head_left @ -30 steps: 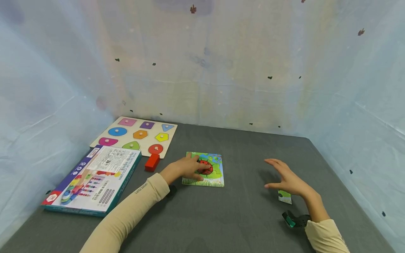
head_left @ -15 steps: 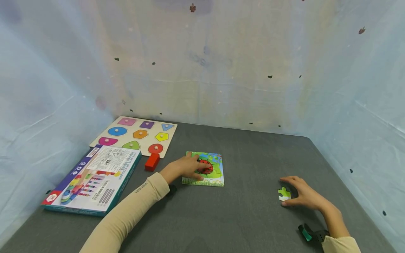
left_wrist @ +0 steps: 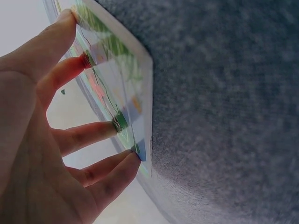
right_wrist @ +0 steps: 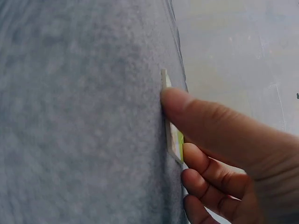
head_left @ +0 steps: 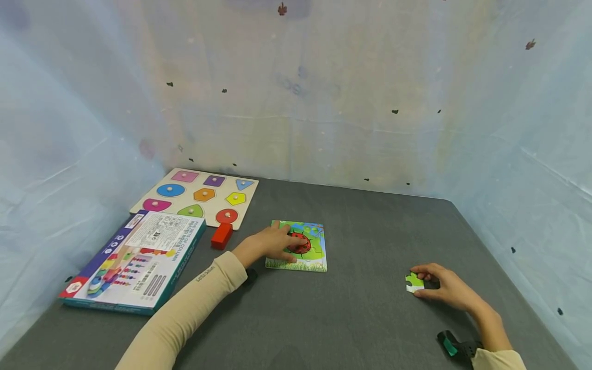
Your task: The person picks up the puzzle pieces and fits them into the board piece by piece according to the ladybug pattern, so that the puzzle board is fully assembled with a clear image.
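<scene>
My left hand [head_left: 274,244] rests with spread fingers on a ladybug jigsaw puzzle [head_left: 316,252] lying flat on the dark table. In the left wrist view, the fingertips [left_wrist: 135,154] touch its printed face while the thumb lies at its near edge. Off to the right, my right hand [head_left: 446,288] pinches a loose green-and-white puzzle piece [head_left: 414,280] between thumb and fingers. The right wrist view has the thumb against the edge of this thin piece [right_wrist: 175,140], which is at the table surface. The remaining fingers curl beneath, partly hidden.
On the left, a toy box [head_left: 134,262] overlaps a wooden shape board [head_left: 215,205] with knobbed pieces. A red block [head_left: 222,236] sits by the board's front corner. Pale sheeting [head_left: 296,103] surrounds the grey table [head_left: 361,318] at the back and sides.
The right hand has moved right and down to the loose puzzle piece, and its thumb and fingers have closed on it. My left hand stays on the puzzle.
</scene>
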{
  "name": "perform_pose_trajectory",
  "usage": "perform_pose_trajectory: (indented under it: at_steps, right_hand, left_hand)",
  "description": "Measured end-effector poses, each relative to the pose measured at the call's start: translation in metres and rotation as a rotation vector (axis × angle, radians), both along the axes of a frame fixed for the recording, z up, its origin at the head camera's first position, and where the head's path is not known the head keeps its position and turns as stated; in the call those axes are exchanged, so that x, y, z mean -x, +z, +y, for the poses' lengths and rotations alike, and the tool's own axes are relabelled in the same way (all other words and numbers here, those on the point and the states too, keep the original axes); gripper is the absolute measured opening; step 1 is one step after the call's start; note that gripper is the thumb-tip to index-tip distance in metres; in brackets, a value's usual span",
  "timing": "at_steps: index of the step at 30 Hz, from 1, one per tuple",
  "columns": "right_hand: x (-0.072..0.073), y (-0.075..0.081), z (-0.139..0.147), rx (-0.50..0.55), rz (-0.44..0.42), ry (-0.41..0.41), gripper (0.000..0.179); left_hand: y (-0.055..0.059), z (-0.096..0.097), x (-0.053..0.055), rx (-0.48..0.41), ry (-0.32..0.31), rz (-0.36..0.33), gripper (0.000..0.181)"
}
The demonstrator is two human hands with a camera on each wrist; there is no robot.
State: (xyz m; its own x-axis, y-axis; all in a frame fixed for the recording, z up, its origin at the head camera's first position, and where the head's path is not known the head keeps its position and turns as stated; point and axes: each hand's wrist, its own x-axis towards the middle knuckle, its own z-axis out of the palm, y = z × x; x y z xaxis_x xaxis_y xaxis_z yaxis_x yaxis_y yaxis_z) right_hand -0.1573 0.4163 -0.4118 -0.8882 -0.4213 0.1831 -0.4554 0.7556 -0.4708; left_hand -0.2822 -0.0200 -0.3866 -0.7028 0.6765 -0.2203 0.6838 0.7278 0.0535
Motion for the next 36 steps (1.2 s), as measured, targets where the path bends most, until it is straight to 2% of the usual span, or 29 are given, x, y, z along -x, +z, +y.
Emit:
perform_pose_trajectory:
  at_steps: [6, 10, 14, 19, 25, 32, 36]
  right_hand:
    - [0.001, -0.003, -0.004, 0.028, -0.017, -0.030, 0.043]
    - [0.008, -0.001, -0.014, 0.020, -0.004, -0.025, 0.044]
    - [0.021, 0.005, -0.032, 0.024, 0.019, 0.018, 0.045]
    - [0.040, 0.010, -0.061, 0.032, 0.053, 0.128, 0.045]
    - [0.060, 0.018, -0.101, 0.046, 0.028, 0.223, 0.046]
    - [0.077, 0.022, -0.144, 0.070, -0.006, 0.263, 0.049]
    - [0.088, 0.016, -0.166, 0.068, -0.004, 0.271, 0.048]
  left_hand:
    - [0.000, 0.000, 0.001, 0.006, -0.006, 0.010, 0.062]
    - [-0.002, -0.001, 0.003, 0.011, -0.004, 0.010, 0.062]
    - [-0.002, 0.000, 0.003, 0.011, -0.001, 0.008, 0.062]
    - [-0.001, 0.002, 0.001, -0.006, 0.013, -0.015, 0.062]
    - [-0.001, 0.003, -0.001, -0.021, 0.036, -0.038, 0.063]
    - [-0.002, 0.003, 0.000, -0.048, 0.000, -0.028, 0.060]
    - [-0.003, 0.003, 0.001, -0.036, -0.013, -0.021, 0.059]
